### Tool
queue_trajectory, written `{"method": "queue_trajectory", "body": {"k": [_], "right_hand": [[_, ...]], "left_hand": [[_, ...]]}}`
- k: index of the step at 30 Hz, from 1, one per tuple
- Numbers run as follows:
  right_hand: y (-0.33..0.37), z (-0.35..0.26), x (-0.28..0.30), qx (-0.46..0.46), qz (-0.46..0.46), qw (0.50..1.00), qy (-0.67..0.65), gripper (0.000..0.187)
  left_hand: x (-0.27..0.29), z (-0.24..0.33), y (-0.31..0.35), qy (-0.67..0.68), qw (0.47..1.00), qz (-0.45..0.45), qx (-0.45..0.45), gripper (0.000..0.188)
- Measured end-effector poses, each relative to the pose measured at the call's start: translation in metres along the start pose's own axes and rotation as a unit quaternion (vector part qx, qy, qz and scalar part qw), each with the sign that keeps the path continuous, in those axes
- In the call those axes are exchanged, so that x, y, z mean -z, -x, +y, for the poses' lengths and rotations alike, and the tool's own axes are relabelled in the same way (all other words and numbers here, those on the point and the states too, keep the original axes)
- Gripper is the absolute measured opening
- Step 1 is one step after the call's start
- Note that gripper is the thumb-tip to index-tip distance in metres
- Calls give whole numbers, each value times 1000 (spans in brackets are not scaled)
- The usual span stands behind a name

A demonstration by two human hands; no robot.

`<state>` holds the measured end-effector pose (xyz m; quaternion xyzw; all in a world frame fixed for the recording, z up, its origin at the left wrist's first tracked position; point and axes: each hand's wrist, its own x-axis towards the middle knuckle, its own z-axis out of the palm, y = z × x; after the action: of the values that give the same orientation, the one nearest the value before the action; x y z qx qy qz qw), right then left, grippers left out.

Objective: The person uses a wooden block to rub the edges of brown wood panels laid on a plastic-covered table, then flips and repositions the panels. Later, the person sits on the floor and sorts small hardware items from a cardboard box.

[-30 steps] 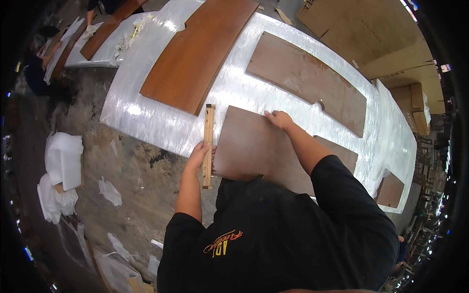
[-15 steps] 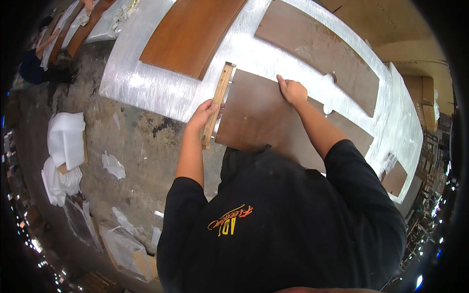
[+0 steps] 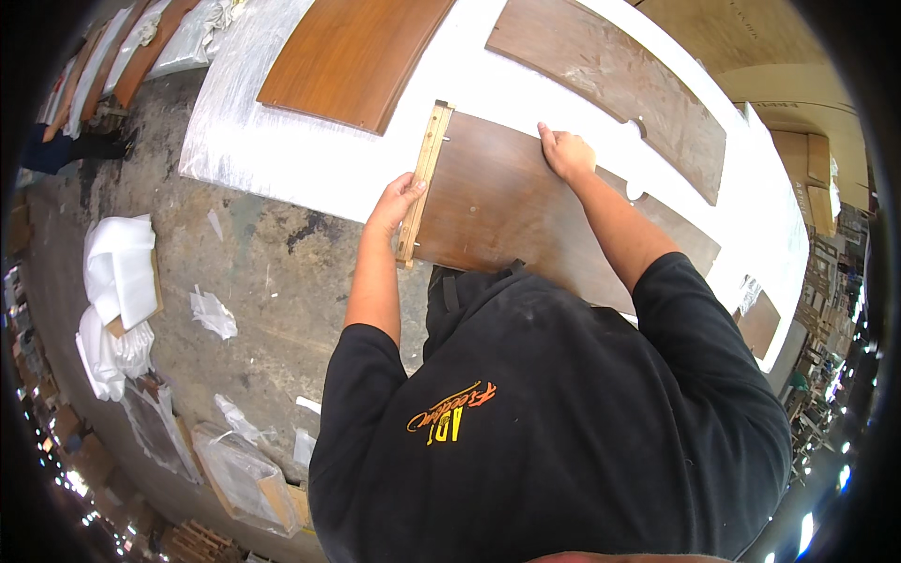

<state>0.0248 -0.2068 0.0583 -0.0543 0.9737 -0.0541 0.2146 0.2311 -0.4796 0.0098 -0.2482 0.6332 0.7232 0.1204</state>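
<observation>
A pale wooden strip (image 3: 424,183) with small holes lies along the left end of a flat brown wooden panel (image 3: 497,192). My left hand (image 3: 396,202) is closed around the middle of the strip, thumb on top and the other fingers mostly hidden. Short pins show in the narrow join near both ends of the strip. My right hand (image 3: 569,158) grips the panel's far edge, its thumb stretched forward and its other fingers curled over the side. Beside that hand, a round notch (image 3: 637,192) cuts into the panel's edge.
A plastic-wrapped table (image 3: 282,169) bears an orange-brown curved panel (image 3: 357,66) and another notched brown panel (image 3: 610,89). White foam (image 3: 119,267) and plastic scraps (image 3: 214,312) lie on the floor at left. Another person (image 3: 66,150) works at far left; cardboard boxes (image 3: 807,174) stand at right.
The strip has closed up against the panel's end, narrowing the gap between them. My left hand has moved with it; my right hand keeps its place on the panel edge.
</observation>
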Motion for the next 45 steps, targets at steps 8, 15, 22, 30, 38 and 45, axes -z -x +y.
{"method": "queue_trajectory", "body": {"k": [8, 15, 22, 30, 38, 45], "right_hand": [[-2, -2, -1, -10, -17, 1000, 5, 65], [0, 7, -2, 96, 4, 995, 4, 60], [-17, 18, -18, 48, -9, 999, -9, 60], [-11, 19, -14, 74, -15, 997, 0, 60], [-26, 22, -28, 45, -31, 998, 12, 62], [-35, 33, -39, 75, 11, 992, -105, 62]], "left_hand": [[1, -16, -5, -43, 999, -30, -1, 50], [-7, -43, -12, 5, 1000, 14, -25, 48], [-18, -50, -12, -76, 990, 98, -60, 37], [-27, -43, -9, -209, 963, 151, -82, 34], [-21, -59, -17, -176, 973, 138, -64, 38], [-26, -61, -19, -169, 970, 158, -77, 42]]}}
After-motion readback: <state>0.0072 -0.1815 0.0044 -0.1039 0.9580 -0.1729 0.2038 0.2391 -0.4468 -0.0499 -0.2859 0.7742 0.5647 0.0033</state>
